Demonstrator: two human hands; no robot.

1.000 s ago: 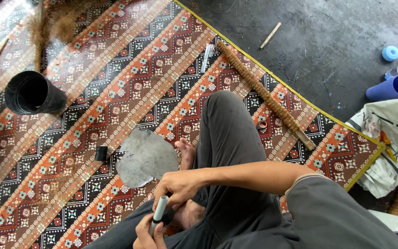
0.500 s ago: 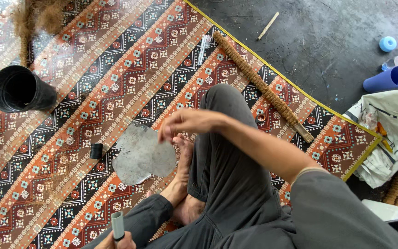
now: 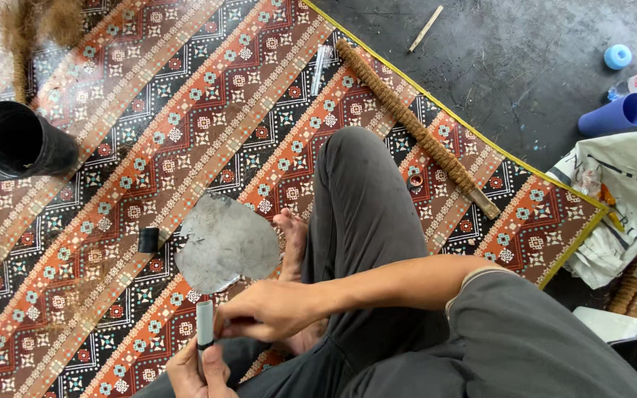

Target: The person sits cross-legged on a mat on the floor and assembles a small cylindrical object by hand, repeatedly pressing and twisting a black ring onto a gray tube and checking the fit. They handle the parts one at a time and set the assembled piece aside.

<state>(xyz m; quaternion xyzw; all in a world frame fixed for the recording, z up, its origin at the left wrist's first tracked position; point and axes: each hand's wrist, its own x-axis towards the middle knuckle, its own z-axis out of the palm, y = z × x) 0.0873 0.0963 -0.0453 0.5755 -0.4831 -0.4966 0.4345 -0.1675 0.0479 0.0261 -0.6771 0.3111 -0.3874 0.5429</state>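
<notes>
Low in the frame, the left hand [image 3: 197, 368] grips a short grey tube [image 3: 205, 323], fingers wrapped round its lower end so it stands upright; the right hand [image 3: 263, 309] sits just beside it at the tube's side, fingers curled in, though whether they pinch anything I cannot tell. Both hands hover over the patterned mat [image 3: 134, 118], close above the person's crossed legs; a bare foot [image 3: 293, 236] rests just past the right hand, its toes touching the edge of a flat grey sheet [image 3: 226, 243] lying on the mat. A small black spool [image 3: 148, 239] sits just left of that sheet; well off to the left stands a black pot [image 3: 12, 140], tipped on its side. Beyond the raised knee [image 3: 363, 184] a long rough stick [image 3: 414, 125] lies slantwise near the mat's yellow edge; past it is dark floor [image 3: 525, 66] with a thin wooden stick [image 3: 426, 28], a blue cup [image 3: 617, 114] and a blue cap [image 3: 618, 56]. Open mat lies left of the hands; the legs close off the right.
</notes>
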